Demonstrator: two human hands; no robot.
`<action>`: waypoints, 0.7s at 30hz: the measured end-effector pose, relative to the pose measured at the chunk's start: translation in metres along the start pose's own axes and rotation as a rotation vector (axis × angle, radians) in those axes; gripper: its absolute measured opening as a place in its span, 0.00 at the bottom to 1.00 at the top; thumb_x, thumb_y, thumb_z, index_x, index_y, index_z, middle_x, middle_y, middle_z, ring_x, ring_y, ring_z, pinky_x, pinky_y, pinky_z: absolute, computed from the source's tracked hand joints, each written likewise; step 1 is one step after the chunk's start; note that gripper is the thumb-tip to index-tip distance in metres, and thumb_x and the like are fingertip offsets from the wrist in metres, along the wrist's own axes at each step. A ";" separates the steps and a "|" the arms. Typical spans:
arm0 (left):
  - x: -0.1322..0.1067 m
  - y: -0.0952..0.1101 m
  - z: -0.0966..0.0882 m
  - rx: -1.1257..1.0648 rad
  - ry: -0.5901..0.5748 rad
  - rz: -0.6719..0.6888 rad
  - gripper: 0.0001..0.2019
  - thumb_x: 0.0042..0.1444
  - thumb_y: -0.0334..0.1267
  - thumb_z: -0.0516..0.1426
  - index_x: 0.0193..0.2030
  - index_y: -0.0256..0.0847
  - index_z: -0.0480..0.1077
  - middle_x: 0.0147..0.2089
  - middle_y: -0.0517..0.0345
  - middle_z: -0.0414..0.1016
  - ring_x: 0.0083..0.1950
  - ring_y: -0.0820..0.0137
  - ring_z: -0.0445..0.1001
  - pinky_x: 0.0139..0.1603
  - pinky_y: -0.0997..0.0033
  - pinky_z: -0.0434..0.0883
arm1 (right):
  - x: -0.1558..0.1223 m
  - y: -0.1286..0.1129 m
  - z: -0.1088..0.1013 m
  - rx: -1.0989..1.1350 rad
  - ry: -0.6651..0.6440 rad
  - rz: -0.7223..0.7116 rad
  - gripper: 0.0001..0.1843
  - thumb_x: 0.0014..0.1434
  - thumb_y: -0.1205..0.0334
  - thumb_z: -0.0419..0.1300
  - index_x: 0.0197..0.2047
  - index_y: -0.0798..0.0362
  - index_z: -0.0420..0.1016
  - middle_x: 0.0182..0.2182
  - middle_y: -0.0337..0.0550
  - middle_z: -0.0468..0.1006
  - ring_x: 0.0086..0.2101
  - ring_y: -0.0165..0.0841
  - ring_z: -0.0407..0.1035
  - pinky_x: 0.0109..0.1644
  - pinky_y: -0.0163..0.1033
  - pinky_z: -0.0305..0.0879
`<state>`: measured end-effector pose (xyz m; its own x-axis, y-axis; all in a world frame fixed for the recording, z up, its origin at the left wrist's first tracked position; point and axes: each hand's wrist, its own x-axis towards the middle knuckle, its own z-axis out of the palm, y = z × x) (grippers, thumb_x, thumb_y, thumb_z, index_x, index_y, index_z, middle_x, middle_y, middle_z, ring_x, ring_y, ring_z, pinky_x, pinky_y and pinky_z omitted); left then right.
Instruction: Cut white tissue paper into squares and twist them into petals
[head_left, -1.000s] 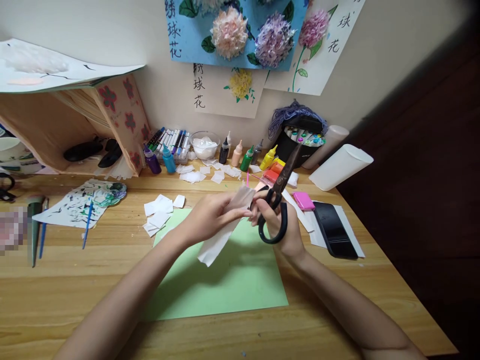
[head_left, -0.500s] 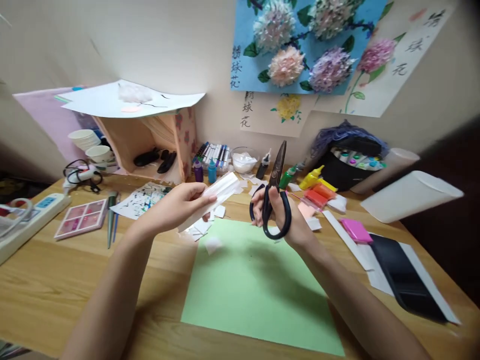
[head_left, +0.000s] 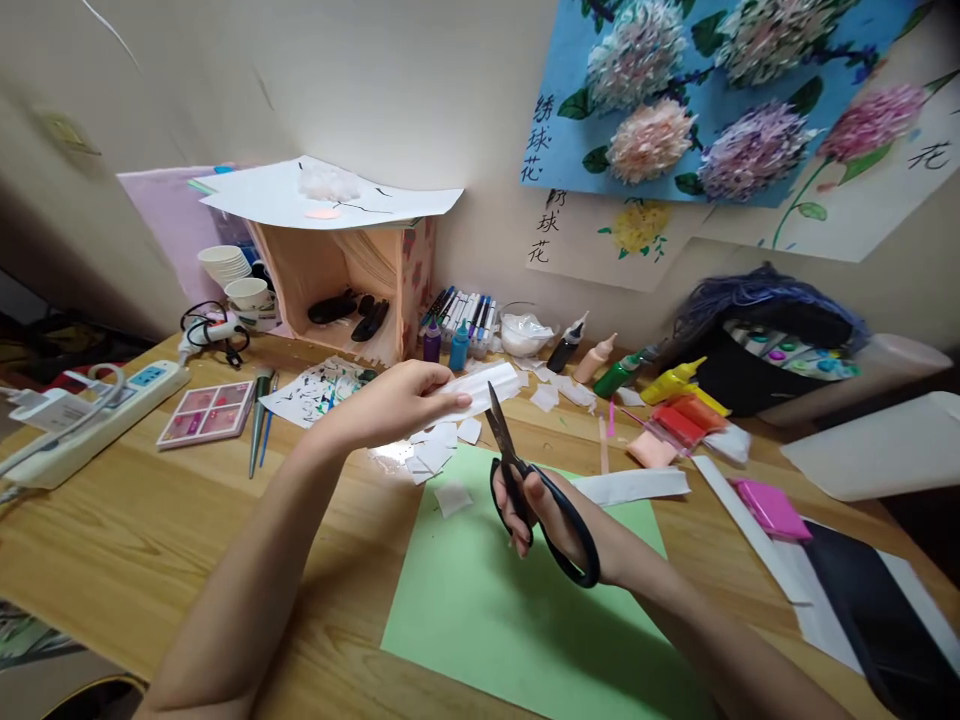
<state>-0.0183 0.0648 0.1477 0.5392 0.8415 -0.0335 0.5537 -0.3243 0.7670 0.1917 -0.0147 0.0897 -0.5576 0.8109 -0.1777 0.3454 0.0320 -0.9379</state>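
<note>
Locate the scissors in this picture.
In the head view, the scissors are in the right hand, over the green paper, blades near the white strip.

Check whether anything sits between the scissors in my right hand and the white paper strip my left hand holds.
Nothing visible does. The scissors in the right hand point up at the white paper strip pinched in the left hand. In this view the blade tips reach the strip's lower edge.

Green sheet (head_left: 510,620) lies open; bottles (head_left: 600,362) crowd the wall side.
</note>
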 end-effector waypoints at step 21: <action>0.000 -0.007 -0.005 -0.032 -0.165 -0.110 0.19 0.52 0.54 0.54 0.23 0.41 0.58 0.21 0.64 0.49 0.19 0.77 0.50 0.17 0.75 0.46 | -0.001 0.005 0.007 -0.006 0.024 -0.020 0.32 0.55 0.29 0.35 0.30 0.51 0.55 0.19 0.34 0.64 0.20 0.28 0.64 0.25 0.33 0.62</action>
<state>-0.0256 0.0692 0.1458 0.5752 0.7877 -0.2207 0.5958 -0.2186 0.7728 0.1890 -0.0190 0.0831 -0.5460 0.8240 -0.1514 0.3392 0.0522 -0.9393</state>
